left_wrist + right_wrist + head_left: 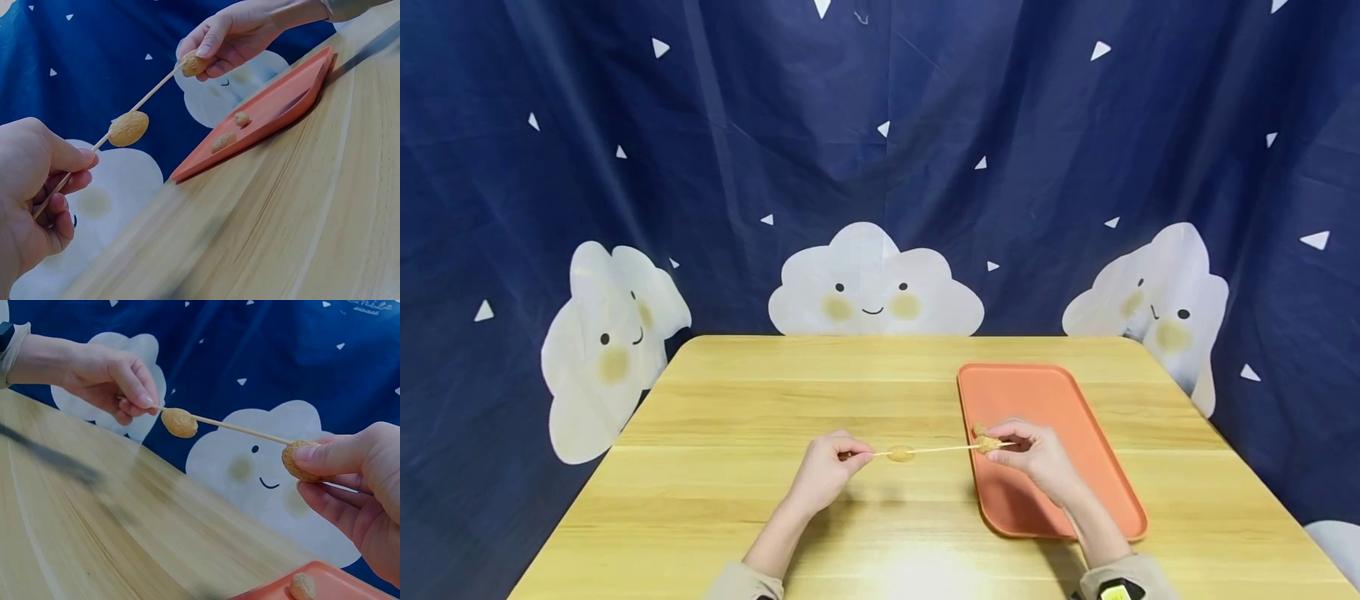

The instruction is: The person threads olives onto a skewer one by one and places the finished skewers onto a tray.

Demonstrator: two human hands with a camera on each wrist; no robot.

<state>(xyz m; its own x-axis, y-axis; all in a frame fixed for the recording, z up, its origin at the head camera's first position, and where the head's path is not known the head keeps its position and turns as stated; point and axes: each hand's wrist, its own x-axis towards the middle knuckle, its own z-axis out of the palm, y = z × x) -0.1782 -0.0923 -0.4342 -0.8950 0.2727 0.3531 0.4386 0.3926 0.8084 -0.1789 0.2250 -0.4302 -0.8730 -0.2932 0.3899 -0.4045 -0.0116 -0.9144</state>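
My left hand (pixel 829 471) pinches one end of a thin wooden skewer (pixel 936 450), held above the table. A brown, wrinkled oval ball (pixel 129 129), which looks like fried food, is threaded on the skewer not far from the left fingers. At the far end, my right hand (pixel 1033 457) holds a second brown ball (pixel 292 461) between thumb and fingers, with the skewer running into it. In the head view the tip shows past this ball. Two more brown pieces, a longer one (pixel 223 142) and a smaller one (pixel 242 119), lie on the orange tray (pixel 1022 387).
The tray lies on the right side of the light wooden table (pixel 737 400), below my right hand. A dark blue curtain (pixel 865 167) with white clouds and triangles hangs behind the table and at its sides.
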